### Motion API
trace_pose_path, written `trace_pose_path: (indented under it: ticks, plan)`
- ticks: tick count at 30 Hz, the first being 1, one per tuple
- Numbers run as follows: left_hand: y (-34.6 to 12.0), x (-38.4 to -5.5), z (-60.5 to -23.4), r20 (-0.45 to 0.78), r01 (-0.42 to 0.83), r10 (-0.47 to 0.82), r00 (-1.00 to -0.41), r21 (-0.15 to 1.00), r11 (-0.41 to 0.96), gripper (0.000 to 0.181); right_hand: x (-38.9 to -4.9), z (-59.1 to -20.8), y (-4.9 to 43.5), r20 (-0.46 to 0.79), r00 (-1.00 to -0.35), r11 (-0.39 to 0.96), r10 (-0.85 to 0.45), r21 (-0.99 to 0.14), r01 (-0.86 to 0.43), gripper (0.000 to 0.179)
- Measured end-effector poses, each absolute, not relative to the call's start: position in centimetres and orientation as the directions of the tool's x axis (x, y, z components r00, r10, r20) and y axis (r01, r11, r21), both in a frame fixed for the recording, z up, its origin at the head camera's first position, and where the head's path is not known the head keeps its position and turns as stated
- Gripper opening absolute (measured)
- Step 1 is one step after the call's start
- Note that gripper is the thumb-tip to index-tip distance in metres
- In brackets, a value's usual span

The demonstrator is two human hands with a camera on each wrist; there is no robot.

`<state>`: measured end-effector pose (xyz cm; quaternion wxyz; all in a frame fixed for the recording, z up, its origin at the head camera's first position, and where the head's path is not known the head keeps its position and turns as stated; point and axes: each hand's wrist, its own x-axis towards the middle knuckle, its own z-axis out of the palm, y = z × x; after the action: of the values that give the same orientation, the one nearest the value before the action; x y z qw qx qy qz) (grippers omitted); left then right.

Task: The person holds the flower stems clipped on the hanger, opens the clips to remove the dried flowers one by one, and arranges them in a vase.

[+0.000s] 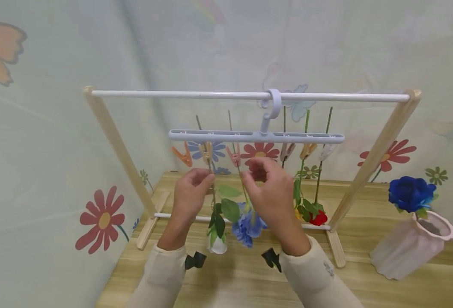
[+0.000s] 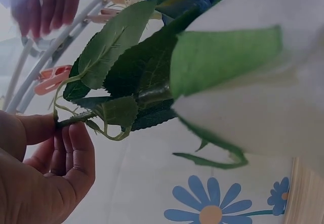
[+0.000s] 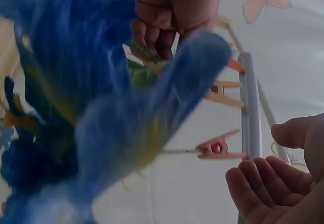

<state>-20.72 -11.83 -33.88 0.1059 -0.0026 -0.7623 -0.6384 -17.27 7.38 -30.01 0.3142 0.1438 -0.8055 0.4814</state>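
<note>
In the head view my left hand (image 1: 189,194) pinches the stem of a white rose (image 1: 217,244) between thumb and fingers. The rose hangs head down, its stem at a beige clip (image 1: 206,152) on a pale hanger (image 1: 219,136). My right hand (image 1: 270,192) is beside the stem of a blue flower (image 1: 247,226), which hangs upside down from a pink clip (image 1: 234,155). In the right wrist view, the thumb and fingers of that hand (image 3: 278,178) are apart, with nothing between them. Close petals of the blue flower (image 3: 116,107) fill much of that view.
The hanger hooks over a white rail (image 1: 172,94) on a wooden stand. An orange clip (image 1: 183,155) holds no flower. On the right side hang a red rose (image 1: 319,218) and other clipped stems. A pink vase (image 1: 403,248) with a blue rose (image 1: 410,193) stands at the right.
</note>
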Motion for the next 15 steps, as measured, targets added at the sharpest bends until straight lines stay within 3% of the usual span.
trace_pose_path:
  ticks: [10, 15]
  plan:
    - [-11.7, -20.9, -33.9, 0.209, 0.18, -0.161, -0.965, 0.967, 0.179, 0.016, -19.6, -29.3, 0.8, 0.594, -0.803, 0.465, 0.059, -0.728, -0.504, 0.037]
    - [-11.6, -20.8, -34.0, 0.234, 0.198, -0.187, -0.954, 0.961, 0.193, 0.011, -20.3, -29.6, -0.8, 0.622, -0.774, 0.468, 0.118, -0.722, -0.51, 0.033]
